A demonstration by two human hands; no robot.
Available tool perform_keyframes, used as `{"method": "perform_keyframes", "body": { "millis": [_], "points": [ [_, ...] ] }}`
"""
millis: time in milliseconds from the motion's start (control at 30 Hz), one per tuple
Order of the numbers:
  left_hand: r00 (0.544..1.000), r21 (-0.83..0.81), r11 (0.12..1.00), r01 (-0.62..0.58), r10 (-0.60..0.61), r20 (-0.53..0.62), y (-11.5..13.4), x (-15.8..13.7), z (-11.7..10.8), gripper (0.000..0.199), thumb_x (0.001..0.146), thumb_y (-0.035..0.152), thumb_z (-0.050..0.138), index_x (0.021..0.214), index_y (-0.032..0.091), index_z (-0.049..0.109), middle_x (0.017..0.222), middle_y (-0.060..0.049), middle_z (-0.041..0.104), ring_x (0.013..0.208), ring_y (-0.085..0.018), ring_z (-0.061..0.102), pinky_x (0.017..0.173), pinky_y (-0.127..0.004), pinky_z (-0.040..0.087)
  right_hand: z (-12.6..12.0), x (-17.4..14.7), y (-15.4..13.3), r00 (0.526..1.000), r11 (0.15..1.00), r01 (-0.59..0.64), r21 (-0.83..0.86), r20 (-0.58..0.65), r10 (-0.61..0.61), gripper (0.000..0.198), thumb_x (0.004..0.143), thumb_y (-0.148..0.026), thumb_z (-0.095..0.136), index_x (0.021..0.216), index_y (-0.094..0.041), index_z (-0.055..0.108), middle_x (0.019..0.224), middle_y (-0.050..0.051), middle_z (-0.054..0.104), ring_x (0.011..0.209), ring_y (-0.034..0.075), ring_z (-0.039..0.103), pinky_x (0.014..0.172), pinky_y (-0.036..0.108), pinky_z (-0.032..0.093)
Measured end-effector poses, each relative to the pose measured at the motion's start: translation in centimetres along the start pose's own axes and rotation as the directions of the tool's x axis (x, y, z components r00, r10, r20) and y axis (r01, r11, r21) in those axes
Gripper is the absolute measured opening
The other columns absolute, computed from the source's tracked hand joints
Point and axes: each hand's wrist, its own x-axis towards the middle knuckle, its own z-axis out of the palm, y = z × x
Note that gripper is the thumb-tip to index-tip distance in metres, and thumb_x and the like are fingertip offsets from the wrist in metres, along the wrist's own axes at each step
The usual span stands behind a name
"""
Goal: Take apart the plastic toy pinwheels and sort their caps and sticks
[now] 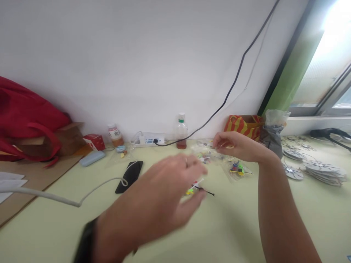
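My left hand (161, 190), smeared by motion, is over the middle of the table with its thumb apart from its curved fingers. Small colourful plastic pieces (190, 190) and a thin black stick (210, 192) show in the gap between thumb and fingers; I cannot tell whether the hand touches them. Farther back, my right hand (236, 145) is closed, its fingertips bent together above clear plastic bags of small coloured parts (204, 157). What its fingertips hold, if anything, is hidden. Another clear bag with bright pieces (238, 168) lies just below that hand.
A bottle (181, 133) and a power strip (149, 139) stand by the wall, with a black cable (233, 82) hanging down. A black phone (129, 177) with a white cord lies left. Stacked grey discs (323, 171) lie right; a red bag (30, 109) sits far left.
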Motion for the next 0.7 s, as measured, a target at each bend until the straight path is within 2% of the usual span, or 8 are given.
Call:
{"method": "perform_keyframes", "body": {
  "millis": [133, 200, 267, 300, 367, 467, 633, 700],
  "points": [
    [0.990, 0.077, 0.997, 0.002, 0.009, -0.139, -3.6, 5.6, 0.8, 0.035, 0.095, 0.042, 0.062, 0.124, 0.023, 0.062, 0.127, -0.007, 0.064, 0.120, -0.028, 0.057, 0.103, -0.042, 0.045, 1.8, 1.1, -2.0, 0.991, 0.985, 0.035, 0.168, 0.118, -0.055, 0.019, 0.085, -0.028, 0.066, 0.103, -0.023, 0.062, 0.099, 0.004, 0.072, 0.091, 0.020, 0.070, 0.077, 0.032, 0.059],
    [0.997, 0.001, 0.999, 0.049, -0.048, -0.060, -7.0, 6.5, 1.7, 0.035, 0.097, 0.049, 0.058, 0.116, 0.021, 0.067, 0.112, -0.007, 0.070, 0.102, -0.024, 0.063, 0.090, -0.036, 0.049, 3.0, 1.9, -2.0, 0.992, 0.978, 0.032, 0.208, 0.117, -0.057, 0.022, 0.084, -0.026, 0.067, 0.105, -0.023, 0.061, 0.100, 0.004, 0.071, 0.091, 0.020, 0.070, 0.075, 0.031, 0.059],
    [0.991, -0.081, 0.990, 0.118, -0.112, 0.078, -10.4, 6.4, 2.5, 0.042, 0.098, 0.054, 0.053, 0.090, 0.018, 0.072, 0.079, -0.003, 0.070, 0.072, -0.017, 0.060, 0.068, -0.029, 0.046, 4.1, 2.7, -1.5, 0.995, 0.976, 0.033, 0.215, 0.090, -0.054, 0.022, 0.083, -0.024, 0.067, 0.104, -0.023, 0.062, 0.098, 0.004, 0.071, 0.091, 0.019, 0.069, 0.073, 0.030, 0.058],
    [0.983, -0.110, 0.980, 0.165, -0.154, 0.096, -11.8, 6.2, 2.8, 0.047, 0.097, 0.056, 0.053, 0.080, 0.016, 0.071, 0.069, -0.002, 0.066, 0.063, -0.015, 0.056, 0.060, -0.027, 0.042, 4.6, 3.1, -1.1, 0.996, 0.977, 0.029, 0.211, 0.077, -0.046, 0.020, 0.083, -0.024, 0.067, 0.102, -0.022, 0.063, 0.097, 0.004, 0.071, 0.091, 0.019, 0.069, 0.072, 0.029, 0.058],
    [0.966, -0.184, 0.952, 0.245, -0.224, 0.129, -14.1, 5.7, 3.2, 0.048, 0.093, 0.059, 0.057, 0.080, 0.015, 0.072, 0.065, -0.001, 0.063, 0.059, -0.013, 0.053, 0.054, -0.025, 0.037, 5.5, 3.7, -0.5, 0.998, 0.978, 0.006, 0.208, 0.067, -0.020, 0.017, 0.082, -0.023, 0.066, 0.099, -0.022, 0.064, 0.093, 0.004, 0.071, 0.088, 0.018, 0.069, 0.070, 0.029, 0.057],
    [0.962, -0.257, 0.935, 0.244, -0.200, 0.184, -16.0, 5.3, 3.5, 0.043, 0.090, 0.058, 0.062, 0.097, 0.017, 0.075, 0.079, -0.003, 0.071, 0.069, -0.015, 0.058, 0.060, -0.024, 0.043, 6.4, 4.4, 0.2, 0.997, 0.965, -0.013, 0.263, 0.071, -0.005, 0.016, 0.082, -0.024, 0.067, 0.097, -0.020, 0.065, 0.089, 0.003, 0.071, 0.085, 0.018, 0.069, 0.070, 0.028, 0.056],
    [0.943, -0.315, 0.910, 0.270, -0.183, 0.277, -17.7, 5.2, 3.9, 0.036, 0.084, 0.054, 0.071, 0.093, 0.020, 0.076, 0.090, -0.006, 0.075, 0.080, -0.018, 0.065, 0.068, -0.027, 0.049, 7.8, 5.4, 1.2, 0.997, 0.906, 0.023, 0.423, 0.052, -0.050, 0.020, 0.078, -0.030, 0.075, 0.094, -0.021, 0.067, 0.091, 0.003, 0.072, 0.089, 0.020, 0.070, 0.078, 0.033, 0.057],
    [0.934, -0.350, 0.886, 0.305, -0.205, 0.293, -18.2, 5.1, 4.0, 0.037, 0.084, 0.053, 0.072, 0.103, 0.022, 0.075, 0.091, -0.005, 0.076, 0.083, -0.020, 0.067, 0.071, -0.028, 0.050, 8.4, 5.7, 1.3, 0.997, 0.884, 0.030, 0.467, 0.044, -0.057, 0.021, 0.077, -0.032, 0.077, 0.092, -0.021, 0.068, 0.092, 0.003, 0.072, 0.089, 0.020, 0.070, 0.080, 0.034, 0.057]
  ]
}}
